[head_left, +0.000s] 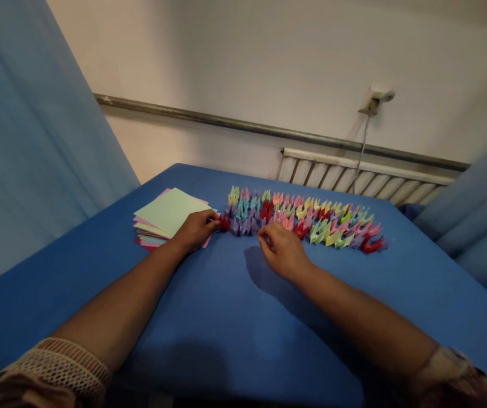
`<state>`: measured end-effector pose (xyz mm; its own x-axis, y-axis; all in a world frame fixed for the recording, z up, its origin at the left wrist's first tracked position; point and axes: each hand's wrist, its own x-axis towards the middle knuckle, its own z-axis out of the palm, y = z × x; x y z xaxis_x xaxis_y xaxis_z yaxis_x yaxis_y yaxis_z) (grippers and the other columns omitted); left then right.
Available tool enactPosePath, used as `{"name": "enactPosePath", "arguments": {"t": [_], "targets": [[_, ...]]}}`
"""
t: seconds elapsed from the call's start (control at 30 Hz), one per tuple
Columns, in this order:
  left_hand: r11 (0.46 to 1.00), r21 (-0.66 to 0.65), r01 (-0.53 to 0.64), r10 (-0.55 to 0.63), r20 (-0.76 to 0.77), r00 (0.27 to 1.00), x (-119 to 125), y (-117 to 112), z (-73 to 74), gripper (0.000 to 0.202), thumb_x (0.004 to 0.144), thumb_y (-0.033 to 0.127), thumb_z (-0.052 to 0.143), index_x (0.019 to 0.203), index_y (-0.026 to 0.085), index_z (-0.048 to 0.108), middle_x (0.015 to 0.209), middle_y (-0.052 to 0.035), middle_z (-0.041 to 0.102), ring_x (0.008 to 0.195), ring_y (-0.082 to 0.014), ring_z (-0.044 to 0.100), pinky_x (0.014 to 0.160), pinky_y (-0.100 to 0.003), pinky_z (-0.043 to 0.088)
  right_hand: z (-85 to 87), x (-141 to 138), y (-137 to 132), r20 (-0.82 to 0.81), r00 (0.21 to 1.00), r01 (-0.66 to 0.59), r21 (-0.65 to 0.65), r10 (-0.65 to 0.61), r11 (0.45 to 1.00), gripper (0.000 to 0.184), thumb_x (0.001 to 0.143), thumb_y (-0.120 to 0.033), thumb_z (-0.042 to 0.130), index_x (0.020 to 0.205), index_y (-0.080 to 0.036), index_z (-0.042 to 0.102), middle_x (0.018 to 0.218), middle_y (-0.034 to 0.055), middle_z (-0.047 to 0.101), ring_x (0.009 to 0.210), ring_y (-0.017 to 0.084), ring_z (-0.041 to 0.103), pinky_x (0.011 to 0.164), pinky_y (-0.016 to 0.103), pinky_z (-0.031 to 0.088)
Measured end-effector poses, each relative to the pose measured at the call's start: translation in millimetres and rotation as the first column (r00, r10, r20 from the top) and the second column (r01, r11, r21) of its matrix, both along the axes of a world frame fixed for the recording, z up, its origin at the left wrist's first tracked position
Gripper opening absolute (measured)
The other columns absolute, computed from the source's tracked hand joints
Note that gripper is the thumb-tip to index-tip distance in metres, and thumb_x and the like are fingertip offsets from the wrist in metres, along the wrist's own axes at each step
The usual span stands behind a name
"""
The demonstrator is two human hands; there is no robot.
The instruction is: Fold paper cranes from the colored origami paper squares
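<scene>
Folded paper cranes in many colours stand packed in rows on the blue table. At the left end of the front row is a red paper crane, and the fingertips of my left hand are closed at its side in a pinch. Part of that crane is hidden behind the fingers. My right hand is held just above the table in front of the rows, its fingers curled in and nothing seen in them. A stack of square coloured paper, pale green on top, lies beside my left wrist.
The blue table stretches beneath both arms. Blue curtains hang at the left and right. Behind the table are a metal rail, a white radiator and a wall socket with a cord.
</scene>
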<state>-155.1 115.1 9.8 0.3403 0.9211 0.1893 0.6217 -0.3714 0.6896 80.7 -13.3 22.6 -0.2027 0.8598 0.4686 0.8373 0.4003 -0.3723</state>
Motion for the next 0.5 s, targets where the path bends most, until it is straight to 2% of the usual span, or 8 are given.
{"name": "enactPosePath", "arguments": {"t": [0.1,0.2,0.3,0.4,0.5], "targets": [[1.0,-0.002,-0.019,0.019,-0.014,1.0,3,0,0.7,0.019,0.076,0.033,0.057,0.082,0.019,0.069,0.078,-0.0026,0.072,0.075,-0.0205,0.066,0.07,-0.029,0.049,-34.8,22,-34,-0.074,0.996,-0.057,-0.093,0.05,0.994,0.011,0.091,-0.018,0.05,0.093,-0.019,0.061,0.085,0.004,0.061,0.078,0.016,0.058,0.072,0.028,0.045],[0.999,-0.01,-0.034,0.034,-0.025,0.999,6,-2,4.0,0.018,0.075,0.031,0.058,0.083,0.019,0.069,0.077,-0.0027,0.073,0.073,-0.02,0.066,0.069,-0.028,0.05,-55.6,42,-48,-0.133,0.989,-0.088,-0.169,0.066,0.982,0.012,0.089,-0.015,0.052,0.092,-0.02,0.062,0.083,0.0025,0.06,0.075,0.015,0.057,0.072,0.027,0.045],[0.998,-0.012,-0.065,0.065,-0.037,0.997,8,-6,7.5,0.023,0.076,0.033,0.059,0.092,0.02,0.07,0.078,-0.0029,0.073,0.068,-0.0192,0.065,0.064,-0.028,0.05,-59.7,52,-45,-0.188,0.982,-0.048,-0.214,0.007,0.976,0.012,0.088,-0.014,0.053,0.091,-0.02,0.063,0.081,0.0015,0.06,0.074,0.015,0.057,0.071,0.027,0.045],[0.992,0.012,-0.124,0.125,-0.055,0.991,9,-11,10.8,0.035,0.079,0.04,0.059,0.105,0.02,0.069,0.071,-0.002,0.07,0.061,-0.0184,0.062,0.057,-0.027,0.048,-57.8,54,-37,-0.208,0.978,-0.051,-0.233,0.002,0.971,0.012,0.087,-0.013,0.054,0.09,-0.019,0.064,0.081,0.0012,0.06,0.074,0.014,0.057,0.072,0.027,0.044],[0.985,0.042,-0.167,0.169,-0.054,0.984,9,-15,17.9,0.042,0.079,0.044,0.061,0.111,0.018,0.068,0.075,-0.0032,0.071,0.067,-0.0198,0.063,0.061,-0.028,0.049,-56.8,53,-34,-0.192,0.981,-0.063,-0.238,0.017,0.969,0.012,0.087,-0.011,0.054,0.089,-0.019,0.064,0.082,0.0011,0.061,0.076,0.014,0.057,0.074,0.027,0.044]]}}
